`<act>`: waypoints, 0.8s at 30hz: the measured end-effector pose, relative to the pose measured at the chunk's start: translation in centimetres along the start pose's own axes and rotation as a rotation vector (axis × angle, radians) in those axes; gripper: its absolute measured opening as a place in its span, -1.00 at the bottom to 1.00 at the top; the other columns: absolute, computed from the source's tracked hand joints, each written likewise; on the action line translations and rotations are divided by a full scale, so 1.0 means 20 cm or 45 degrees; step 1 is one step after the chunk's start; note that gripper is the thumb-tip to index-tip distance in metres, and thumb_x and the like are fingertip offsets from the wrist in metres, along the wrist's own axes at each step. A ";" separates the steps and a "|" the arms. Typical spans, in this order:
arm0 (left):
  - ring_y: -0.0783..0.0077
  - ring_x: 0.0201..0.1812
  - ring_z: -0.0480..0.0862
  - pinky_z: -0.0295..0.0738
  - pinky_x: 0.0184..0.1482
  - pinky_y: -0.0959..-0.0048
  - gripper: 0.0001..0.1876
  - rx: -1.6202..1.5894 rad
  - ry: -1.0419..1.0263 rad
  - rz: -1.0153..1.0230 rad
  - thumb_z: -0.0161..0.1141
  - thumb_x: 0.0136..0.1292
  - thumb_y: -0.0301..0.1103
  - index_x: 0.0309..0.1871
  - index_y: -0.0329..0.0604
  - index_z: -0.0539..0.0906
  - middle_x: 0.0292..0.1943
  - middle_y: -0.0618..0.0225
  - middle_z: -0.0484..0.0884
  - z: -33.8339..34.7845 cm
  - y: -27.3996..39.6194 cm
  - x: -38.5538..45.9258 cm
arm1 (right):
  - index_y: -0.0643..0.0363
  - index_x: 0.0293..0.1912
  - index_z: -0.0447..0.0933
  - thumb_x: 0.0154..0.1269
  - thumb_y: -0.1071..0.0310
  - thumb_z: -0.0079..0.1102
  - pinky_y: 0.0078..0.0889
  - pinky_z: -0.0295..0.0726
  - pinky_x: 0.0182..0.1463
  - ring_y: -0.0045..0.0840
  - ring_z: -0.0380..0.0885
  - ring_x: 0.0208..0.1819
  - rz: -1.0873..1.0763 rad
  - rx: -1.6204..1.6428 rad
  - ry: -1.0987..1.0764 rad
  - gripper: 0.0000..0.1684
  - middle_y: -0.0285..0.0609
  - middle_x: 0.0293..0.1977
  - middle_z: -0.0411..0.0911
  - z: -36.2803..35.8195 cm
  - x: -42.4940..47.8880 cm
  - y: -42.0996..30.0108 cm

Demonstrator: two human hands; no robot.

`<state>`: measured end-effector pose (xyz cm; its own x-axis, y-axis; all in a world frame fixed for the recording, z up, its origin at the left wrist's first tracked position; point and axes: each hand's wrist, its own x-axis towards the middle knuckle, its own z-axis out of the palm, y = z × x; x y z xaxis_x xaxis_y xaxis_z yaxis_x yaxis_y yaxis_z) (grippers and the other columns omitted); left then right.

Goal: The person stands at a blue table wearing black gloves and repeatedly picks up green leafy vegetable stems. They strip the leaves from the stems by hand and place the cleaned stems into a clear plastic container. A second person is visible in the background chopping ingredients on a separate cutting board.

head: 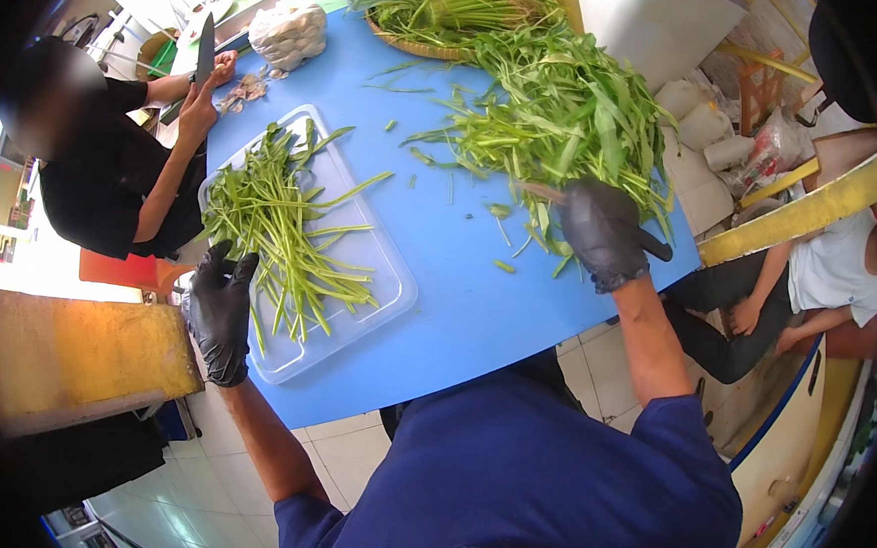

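My left hand (221, 311), in a black glove, has its fingers apart beside the left edge of a translucent plastic lid (397, 290). Cut water spinach stems with leaves (298, 259) lie across that lid. My right hand (601, 227), gloved as well, is closed around a knife (541, 193); its dark handle end sticks out at the wrist side and part of the blade shows past the fingers. Just beyond the right hand spreads a loose heap of leafy water spinach (573, 117). Short cut bits (503, 266) are scattered on the blue table (453, 275).
At the left, a co-worker in black holds a large knife (206, 50) near garlic skins (243, 92) and a bag of garlic (289, 34). A woven basket (420, 48) with more greens stands at the far edge. Another person sits at the right, behind a yellow beam (799, 207).
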<state>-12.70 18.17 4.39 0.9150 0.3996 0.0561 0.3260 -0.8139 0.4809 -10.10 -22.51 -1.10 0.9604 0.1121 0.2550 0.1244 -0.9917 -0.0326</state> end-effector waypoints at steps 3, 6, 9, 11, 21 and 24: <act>0.43 -0.15 0.66 0.52 -0.06 0.43 -0.58 -0.124 0.001 0.022 0.31 0.19 -0.26 0.08 -0.29 0.61 -0.12 0.13 0.71 -0.02 0.02 -0.01 | 0.20 -0.52 0.60 0.09 0.38 0.13 -0.16 0.57 -0.47 -0.13 0.61 -0.54 0.042 -0.048 -0.048 -0.85 0.02 -0.58 0.57 0.08 0.02 0.05; 0.45 -0.13 0.66 0.52 -0.05 0.43 -0.62 -0.302 -0.052 0.036 0.28 0.22 -0.30 0.08 -0.27 0.62 -0.09 0.18 0.71 0.02 -0.01 0.00 | 0.17 -0.46 0.61 0.09 0.38 0.13 -0.15 0.57 -0.48 -0.14 0.62 -0.51 0.051 -0.172 -0.160 -0.88 -0.01 -0.55 0.57 0.15 0.02 0.04; 0.46 -0.15 0.67 0.52 -0.07 0.43 -0.64 -0.219 -0.047 0.129 0.29 0.21 -0.31 0.05 -0.25 0.63 -0.12 0.18 0.72 0.08 -0.05 0.02 | 0.13 -0.42 0.58 0.13 0.37 0.11 -0.14 0.55 -0.50 -0.14 0.61 -0.51 0.001 -0.138 0.088 -0.89 -0.04 -0.52 0.55 0.05 0.08 0.00; 0.46 -0.25 0.67 0.52 -0.14 0.44 -0.65 -0.219 -0.027 0.220 0.33 0.17 -0.30 0.01 -0.21 0.66 -0.24 0.21 0.73 0.09 0.04 0.01 | 0.10 -0.40 0.51 0.25 0.25 0.03 -0.12 0.53 -0.50 -0.17 0.58 -0.53 0.002 -0.157 0.286 -0.81 -0.08 -0.50 0.53 -0.12 0.19 0.02; 0.52 -0.25 0.65 0.52 -0.12 0.52 -0.77 -0.722 -0.202 0.412 0.32 0.18 -0.39 -0.09 -0.23 0.70 -0.28 0.29 0.72 0.21 0.35 0.03 | 0.14 -0.19 0.59 0.31 0.31 0.18 -0.42 0.58 -0.34 -0.40 0.69 -0.41 -0.068 0.458 1.308 -0.86 -0.12 -0.43 0.67 -0.85 0.51 0.11; 0.53 -0.21 0.67 0.54 -0.09 0.52 -0.81 -0.948 -0.300 0.503 0.30 0.19 -0.44 -0.13 -0.29 0.70 -0.25 0.27 0.73 0.25 0.54 0.05 | 0.31 -0.15 0.58 0.29 0.43 0.19 -0.57 0.54 -0.30 -0.61 0.64 -0.33 -0.078 1.089 1.568 -0.83 -0.17 -0.38 0.66 -0.67 0.44 0.01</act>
<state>-6.97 7.61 5.25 0.9803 -0.0180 0.1969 -0.1904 -0.3549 0.9153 -5.03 -22.56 14.12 0.1969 -0.4021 0.8942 0.6773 -0.6036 -0.4206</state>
